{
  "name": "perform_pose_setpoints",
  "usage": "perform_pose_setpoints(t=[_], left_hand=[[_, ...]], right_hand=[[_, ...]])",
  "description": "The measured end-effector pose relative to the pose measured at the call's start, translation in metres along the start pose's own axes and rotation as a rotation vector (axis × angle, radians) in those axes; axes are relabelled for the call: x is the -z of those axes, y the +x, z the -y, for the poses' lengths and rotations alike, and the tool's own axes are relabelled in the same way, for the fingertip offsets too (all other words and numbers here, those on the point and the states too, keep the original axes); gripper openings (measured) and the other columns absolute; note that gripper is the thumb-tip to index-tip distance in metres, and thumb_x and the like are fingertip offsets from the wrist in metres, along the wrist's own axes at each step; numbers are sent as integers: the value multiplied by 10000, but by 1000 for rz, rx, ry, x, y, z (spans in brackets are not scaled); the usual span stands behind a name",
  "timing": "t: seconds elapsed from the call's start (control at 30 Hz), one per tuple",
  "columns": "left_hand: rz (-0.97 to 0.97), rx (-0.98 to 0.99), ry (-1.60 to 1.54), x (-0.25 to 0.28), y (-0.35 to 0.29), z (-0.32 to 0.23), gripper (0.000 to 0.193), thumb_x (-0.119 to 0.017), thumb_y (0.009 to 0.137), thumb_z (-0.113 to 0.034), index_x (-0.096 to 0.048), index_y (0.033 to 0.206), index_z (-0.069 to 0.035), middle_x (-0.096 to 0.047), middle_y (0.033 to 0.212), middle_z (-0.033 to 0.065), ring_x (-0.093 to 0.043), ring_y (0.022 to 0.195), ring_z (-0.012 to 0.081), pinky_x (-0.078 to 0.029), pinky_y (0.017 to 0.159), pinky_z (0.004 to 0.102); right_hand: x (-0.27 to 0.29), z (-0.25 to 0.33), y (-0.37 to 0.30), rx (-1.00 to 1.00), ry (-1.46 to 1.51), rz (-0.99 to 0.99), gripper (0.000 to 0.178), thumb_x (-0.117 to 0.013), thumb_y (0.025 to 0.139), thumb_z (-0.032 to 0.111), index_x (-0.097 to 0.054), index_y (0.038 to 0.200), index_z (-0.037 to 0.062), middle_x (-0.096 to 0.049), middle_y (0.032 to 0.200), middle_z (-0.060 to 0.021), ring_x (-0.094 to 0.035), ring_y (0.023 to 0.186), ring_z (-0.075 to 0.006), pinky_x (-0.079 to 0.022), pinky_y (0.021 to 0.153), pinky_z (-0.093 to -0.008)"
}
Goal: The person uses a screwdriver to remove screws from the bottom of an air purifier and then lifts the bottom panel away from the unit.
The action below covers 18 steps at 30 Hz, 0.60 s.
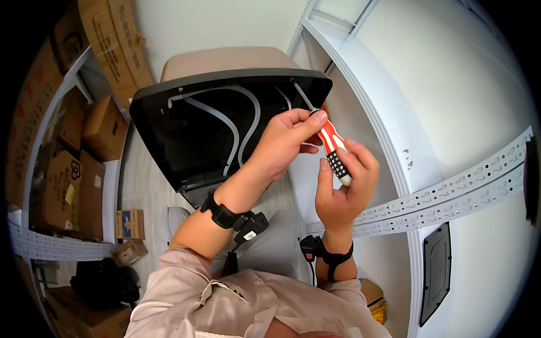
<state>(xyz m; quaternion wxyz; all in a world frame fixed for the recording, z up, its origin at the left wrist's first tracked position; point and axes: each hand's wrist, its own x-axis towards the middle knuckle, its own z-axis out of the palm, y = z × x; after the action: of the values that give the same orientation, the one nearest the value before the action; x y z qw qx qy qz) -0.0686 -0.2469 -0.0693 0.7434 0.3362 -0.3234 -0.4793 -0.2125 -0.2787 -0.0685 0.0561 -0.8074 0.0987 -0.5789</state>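
Gripping screwdriver (335, 151) | right hand (341, 188) wraps handle | left hand (285, 141) pinches shaft

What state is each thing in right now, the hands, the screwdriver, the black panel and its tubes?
Left hand: fingertips pinched on the upper end of the screwdriver handle.
Right hand: closed around the handle's lower end.
Screwdriver: held by both hands, shaft pointing up to the panel's top edge.
Black panel: tilted, inner side showing.
White tubes: lying curved across the panel.

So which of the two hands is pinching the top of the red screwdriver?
The left hand: its fingertips pinch the upper end of the red-and-white screwdriver, by the black panel. The right hand wraps the handle's lower end.
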Motion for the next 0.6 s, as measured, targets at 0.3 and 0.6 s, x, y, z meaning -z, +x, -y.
perform_pose_setpoints(t=[0.3,0.6], left_hand=[[105,56,-89,2,4,2,356,-588,957,-175,-542,1261,6,-686,1061,79,-655,916,116,-531,794,243],[-130,492,33,-11,-5,-46,178,-583,967,-240,-629,1059,-95,-661,979,-10,-615,844,51,-514,762,196]], right_hand=[[7,-11,-8,-282,51,29,536,-582,856,16,-357,1340,-22,-491,1226,-193,-565,964,-225,-466,812,-328],[43,19,45,-832,259,462,416,-683,847,109,-515,1211,-4,-644,1068,-186,-649,982,-305,-497,850,-371]])
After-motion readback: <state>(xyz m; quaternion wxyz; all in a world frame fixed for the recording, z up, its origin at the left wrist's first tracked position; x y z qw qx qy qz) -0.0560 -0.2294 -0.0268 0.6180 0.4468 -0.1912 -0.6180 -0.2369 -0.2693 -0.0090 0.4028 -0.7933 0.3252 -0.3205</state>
